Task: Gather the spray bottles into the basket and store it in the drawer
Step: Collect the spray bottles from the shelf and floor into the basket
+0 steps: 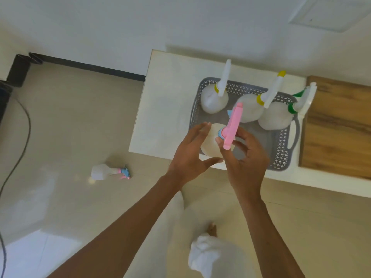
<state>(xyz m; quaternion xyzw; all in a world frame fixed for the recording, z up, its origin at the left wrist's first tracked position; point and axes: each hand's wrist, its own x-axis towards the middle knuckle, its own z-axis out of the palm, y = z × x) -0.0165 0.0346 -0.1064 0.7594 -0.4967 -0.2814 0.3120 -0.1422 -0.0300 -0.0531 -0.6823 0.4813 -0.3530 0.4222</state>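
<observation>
**Pink-topped bottle held at the basket's near corner**

At the far left a dark cable (pixel 19 149) curves over the tiled floor (pixel 60 127) and runs off the frame edge; a dark object in the corner above it is too cut off to identify. Further right, a spray bottle with a pink and blue head (pixel 109 172) lies on its side on the floor, well apart from the desk (pixel 168 81).

The left hand (pixel 190 151) is spread wide, fingers and thumb curved around the left side of a pale bottle with a pink trigger top (pixel 232 127); whether the palm actually touches it is hard to tell. The right hand (pixel 248 159) pinches the bottle's blue collar and pink head between thumb and fingers. The bottle stands upright at the near left corner of the grey basket (pixel 281 149), and the hands hide its base, so it may be resting inside or held just above.

Inside the basket, three more bottles stand upright: two with yellow collars (pixel 215 99) (pixel 251 109) and, rightmost, one with a green collar (pixel 275 117). Right of the basket lies a wooden board (pixel 337 127), cut off by the frame.
</observation>
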